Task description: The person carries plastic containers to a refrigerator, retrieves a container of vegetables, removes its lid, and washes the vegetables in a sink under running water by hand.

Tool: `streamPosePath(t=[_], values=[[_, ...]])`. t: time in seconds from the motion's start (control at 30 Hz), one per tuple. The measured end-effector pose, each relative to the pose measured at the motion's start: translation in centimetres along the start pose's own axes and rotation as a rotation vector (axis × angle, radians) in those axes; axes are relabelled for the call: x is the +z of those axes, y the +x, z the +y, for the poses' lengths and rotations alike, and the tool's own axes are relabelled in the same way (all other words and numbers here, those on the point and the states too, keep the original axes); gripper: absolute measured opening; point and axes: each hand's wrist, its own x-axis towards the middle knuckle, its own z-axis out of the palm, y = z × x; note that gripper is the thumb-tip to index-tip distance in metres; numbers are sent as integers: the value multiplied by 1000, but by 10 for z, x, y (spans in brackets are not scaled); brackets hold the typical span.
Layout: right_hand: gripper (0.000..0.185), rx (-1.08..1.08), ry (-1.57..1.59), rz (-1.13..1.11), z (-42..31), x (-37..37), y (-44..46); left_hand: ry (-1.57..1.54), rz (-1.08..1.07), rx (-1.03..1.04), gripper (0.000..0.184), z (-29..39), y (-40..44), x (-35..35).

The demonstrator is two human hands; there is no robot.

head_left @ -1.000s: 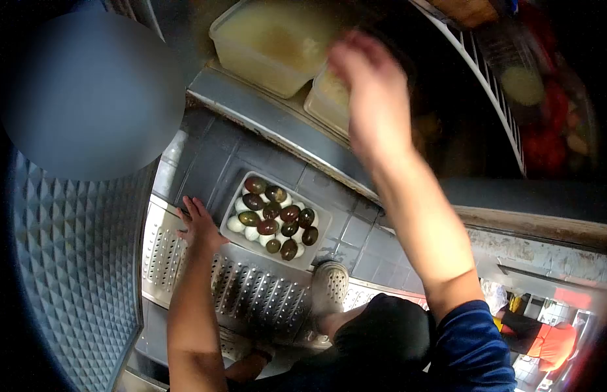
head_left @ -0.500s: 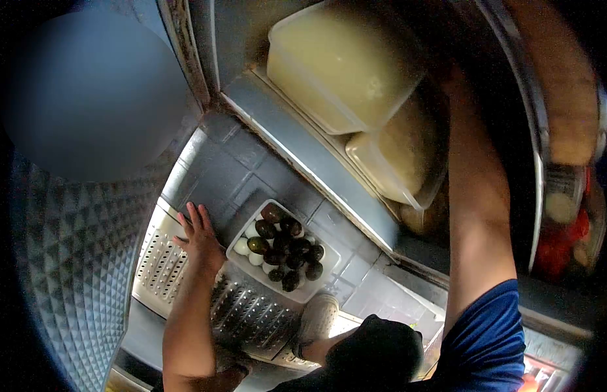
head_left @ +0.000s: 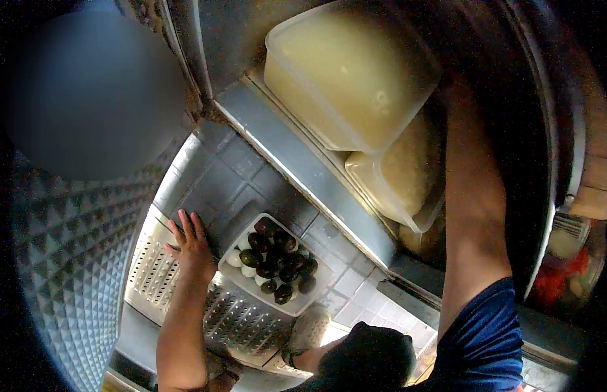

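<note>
My left hand (head_left: 194, 253) is spread open and holds nothing. It is beside a white tub (head_left: 324, 277) and above a perforated metal step (head_left: 245, 320). In the tub lie several dark, shiny oval pieces (head_left: 267, 269) and some smooth white egg-like ones (head_left: 234, 257); I cannot tell exactly what the dark ones are. My right arm (head_left: 472, 209) reaches into a dark metal-lined cabinet, past a clear container (head_left: 346, 72) with pale yellow contents. Shadow hides the right hand and its fingers. Below that container is another clear container (head_left: 401, 173) with yellowish contents.
A metal cabinet ledge (head_left: 303, 173) runs diagonally above the grey tiled floor (head_left: 231, 171). At left stands a quilted-pattern metal panel (head_left: 75, 261). Red and pale items (head_left: 561, 277) sit at the far right. My shoe (head_left: 310, 326) is close to the tub.
The view has shifted slightly. The upper yellow container looks larger and a little further out over the lower one. My left hand stays spread beside the tub; my right arm remains in the cabinet.
</note>
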Motion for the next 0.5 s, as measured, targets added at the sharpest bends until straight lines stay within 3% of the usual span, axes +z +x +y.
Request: streamPosePath(t=[0.17, 0.27, 0.5], values=[[55, 1, 20, -6, 3, 1, 2, -40, 99, 28, 100, -7, 5, 17], [55, -3, 31, -13, 5, 3, 2, -42, -1, 23, 100, -1, -2, -6], [55, -10, 57, -27, 6, 6, 5, -26, 62, 24, 109, -4, 2, 8]])
